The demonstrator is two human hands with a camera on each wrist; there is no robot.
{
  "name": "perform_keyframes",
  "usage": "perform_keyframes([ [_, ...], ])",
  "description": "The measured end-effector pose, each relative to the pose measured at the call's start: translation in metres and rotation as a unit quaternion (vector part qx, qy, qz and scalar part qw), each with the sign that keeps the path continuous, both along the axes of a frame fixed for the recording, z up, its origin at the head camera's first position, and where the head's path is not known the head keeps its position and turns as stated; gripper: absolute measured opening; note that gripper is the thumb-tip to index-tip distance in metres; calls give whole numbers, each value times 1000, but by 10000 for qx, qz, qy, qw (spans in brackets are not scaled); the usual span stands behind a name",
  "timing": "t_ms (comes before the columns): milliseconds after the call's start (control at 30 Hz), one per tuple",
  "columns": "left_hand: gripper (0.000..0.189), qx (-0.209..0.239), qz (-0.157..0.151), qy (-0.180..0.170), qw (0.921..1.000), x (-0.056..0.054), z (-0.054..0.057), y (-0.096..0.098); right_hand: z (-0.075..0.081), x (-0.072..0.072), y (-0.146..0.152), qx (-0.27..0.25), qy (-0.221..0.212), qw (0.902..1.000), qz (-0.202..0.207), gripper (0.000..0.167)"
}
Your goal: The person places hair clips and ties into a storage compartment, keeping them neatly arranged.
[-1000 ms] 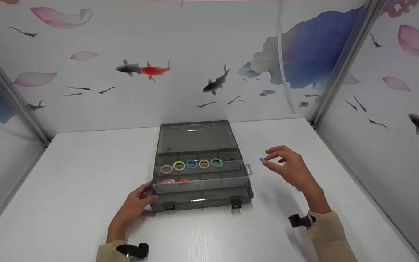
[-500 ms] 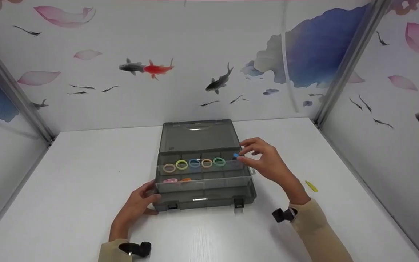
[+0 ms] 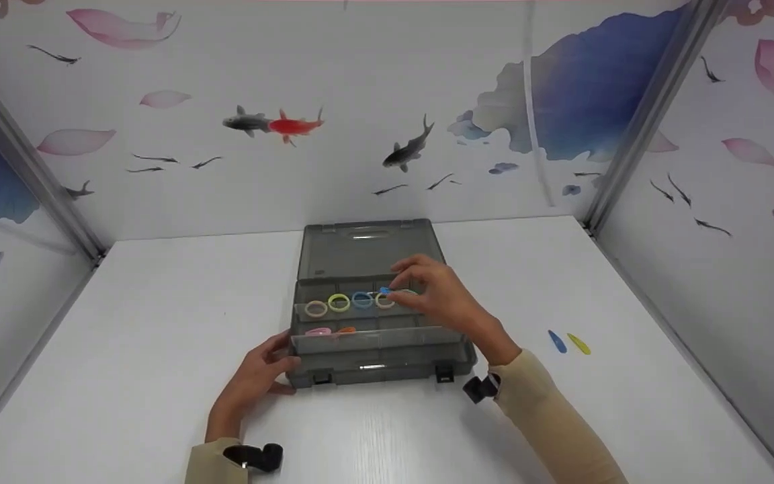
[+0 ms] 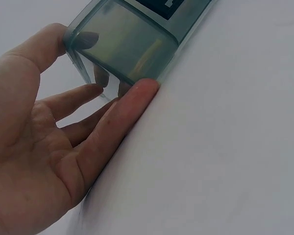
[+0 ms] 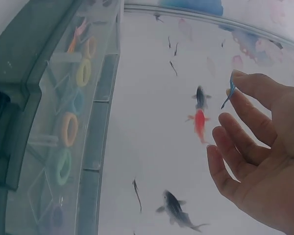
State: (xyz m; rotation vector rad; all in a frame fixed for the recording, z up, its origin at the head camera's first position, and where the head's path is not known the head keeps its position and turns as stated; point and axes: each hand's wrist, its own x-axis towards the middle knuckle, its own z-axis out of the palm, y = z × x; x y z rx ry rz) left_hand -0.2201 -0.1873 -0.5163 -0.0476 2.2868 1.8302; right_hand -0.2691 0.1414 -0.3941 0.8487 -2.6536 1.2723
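A smoky-grey plastic storage box with compartments lies on the white table, its lid folded back. My left hand grips its front left corner, thumb and fingers against the walls, as the left wrist view also shows. Above the rear compartments my right hand pinches a small blue hair clip between thumb and index finger. Below it, a row of coloured hair ties stands in the box; the green one is mostly hidden by the hand. A pink clip and an orange clip sit one row nearer.
To the right of the box, a blue hair clip and a yellow hair clip lie on the table. Printed wall panels enclose the table at the back and sides. Latches hang at the box's front.
My right hand has carried the blue hair clip leftward, from beside the box to above its rear compartments. The left hand keeps its hold. The two clips on the table have come into sight.
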Motion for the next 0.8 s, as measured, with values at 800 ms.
perform_keyframes([
  [800, 67, -2, -56, 34, 10000, 0, -1, -3, -52, -25, -50, 192, -735, 9967, 294, 15],
])
